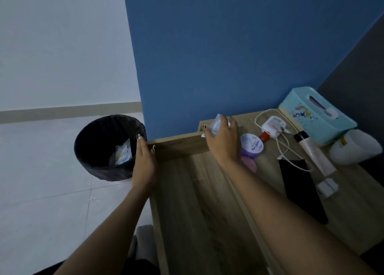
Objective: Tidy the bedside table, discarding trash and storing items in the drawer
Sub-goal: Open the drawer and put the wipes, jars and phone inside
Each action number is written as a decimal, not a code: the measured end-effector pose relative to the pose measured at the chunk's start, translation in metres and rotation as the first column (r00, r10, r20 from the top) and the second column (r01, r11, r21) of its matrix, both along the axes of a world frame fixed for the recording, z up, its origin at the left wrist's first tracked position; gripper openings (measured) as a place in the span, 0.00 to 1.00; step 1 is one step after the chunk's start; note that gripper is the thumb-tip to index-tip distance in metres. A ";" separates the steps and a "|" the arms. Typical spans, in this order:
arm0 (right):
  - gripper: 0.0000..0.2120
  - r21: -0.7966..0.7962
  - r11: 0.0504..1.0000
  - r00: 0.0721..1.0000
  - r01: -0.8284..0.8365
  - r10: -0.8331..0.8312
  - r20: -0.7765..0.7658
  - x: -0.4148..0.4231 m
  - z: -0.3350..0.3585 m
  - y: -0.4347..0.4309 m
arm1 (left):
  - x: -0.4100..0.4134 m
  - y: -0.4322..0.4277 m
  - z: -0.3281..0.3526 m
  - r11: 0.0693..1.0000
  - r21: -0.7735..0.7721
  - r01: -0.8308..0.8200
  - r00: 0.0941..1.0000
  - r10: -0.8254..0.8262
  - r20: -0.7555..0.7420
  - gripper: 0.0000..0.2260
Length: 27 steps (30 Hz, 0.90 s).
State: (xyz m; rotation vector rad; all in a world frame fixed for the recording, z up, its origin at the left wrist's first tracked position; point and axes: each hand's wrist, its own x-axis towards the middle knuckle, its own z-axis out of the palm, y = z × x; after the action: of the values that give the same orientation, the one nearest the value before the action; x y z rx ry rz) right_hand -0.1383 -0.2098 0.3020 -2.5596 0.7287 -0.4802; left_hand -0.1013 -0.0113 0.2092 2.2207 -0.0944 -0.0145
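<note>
Nearest the viewer, two bare forearms reach forward over the open drawer (197,202), whose wood-grain floor shows between them.

The left hand (143,162) is flat with its fingers straight and pressed together. It lies against the left end of the drawer front (180,148), just beside a ring pull (153,148).

On the bedside table (268,177), to the right of the drawer:
- A flat black object (301,189) lies near the front, with a small white adapter (327,186) just beside it.
- A white tube (313,152) with a black cap lies aslant; no writing on it is legible.
- A pink item (249,163) is partly hidden under the right forearm.
- A purple jar (252,144) carries a lid label beginning "MOIST"; the rest cannot be made out.

The right hand (224,141) has its fingers curled round a clear wrapper (216,125), held above the table's far left corner.

Farther back, a white charger (273,127) trails its cable (282,148) loosely across the top. A teal tissue box (315,114) with a cartoon print stands in the far right corner. A white container (355,148) sits at the right edge; its yellow label is too small to read.

On the floor (41,170), a black-lined bin (91,164) stands just beside the drawer's left corner, holding a printed packet (123,152). Open tile lies to its left. The blue wall (228,56) closes off the back.
</note>
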 end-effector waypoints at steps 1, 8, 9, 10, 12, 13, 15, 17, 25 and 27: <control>0.31 -0.028 0.999 0.997 0.033 -0.035 -0.065 0.008 -0.006 -0.001 | 0.001 -0.001 -0.002 1.000 -0.017 -0.011 1.000 0.011 0.005 0.25; 0.34 -0.060 0.964 0.947 0.261 -0.267 -0.177 0.029 -0.043 0.005 | 0.003 -0.003 -0.011 0.995 -0.076 -0.068 0.998 0.068 -0.005 0.25; 0.35 -0.085 0.963 0.951 0.257 -0.268 -0.157 0.030 -0.043 0.006 | 0.004 -0.003 -0.012 0.995 -0.073 -0.068 0.998 0.068 -0.005 0.25; 0.36 -0.103 0.964 0.956 0.244 -0.257 -0.144 0.031 -0.043 0.006 | 0.004 -0.001 -0.013 0.996 -0.066 -0.066 0.998 0.066 -0.011 0.25; 0.38 -0.118 0.976 0.974 0.182 -0.196 -0.112 0.031 -0.041 0.011 | 0.005 0.001 -0.016 0.997 -0.051 -0.066 0.998 0.065 -0.022 0.24; 0.38 -0.113 0.984 0.986 0.136 -0.146 -0.078 0.029 -0.041 0.016 | 0.005 0.002 -0.016 0.997 -0.047 -0.067 0.998 0.066 -0.022 0.24; 0.37 -0.103 0.995 1.000 -0.004 0.007 0.020 0.015 -0.046 0.035 | 0.005 0.003 -0.017 0.997 -0.051 -0.065 0.998 0.064 -0.015 0.24; 0.37 -0.135 0.975 0.980 -0.176 0.187 0.071 -0.010 -0.062 0.057 | 0.004 0.003 -0.015 0.996 -0.061 -0.067 0.998 0.067 -0.004 0.23; 0.38 0.162 0.852 0.790 -0.497 0.522 -0.323 -0.041 -0.146 0.100 | 0.003 0.001 -0.012 0.993 -0.077 -0.086 0.996 0.086 -0.003 0.25; 0.37 0.207 0.839 0.761 -0.504 0.545 -0.353 -0.038 -0.155 0.103 | 0.003 0.001 -0.013 0.994 -0.073 -0.085 0.996 0.085 0.000 0.26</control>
State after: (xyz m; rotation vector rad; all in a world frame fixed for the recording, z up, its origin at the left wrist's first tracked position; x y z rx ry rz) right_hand -0.1761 -0.1072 0.1474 -2.6313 0.1113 0.2707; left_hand -0.0987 -0.0104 0.1966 2.1500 -0.0022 0.0386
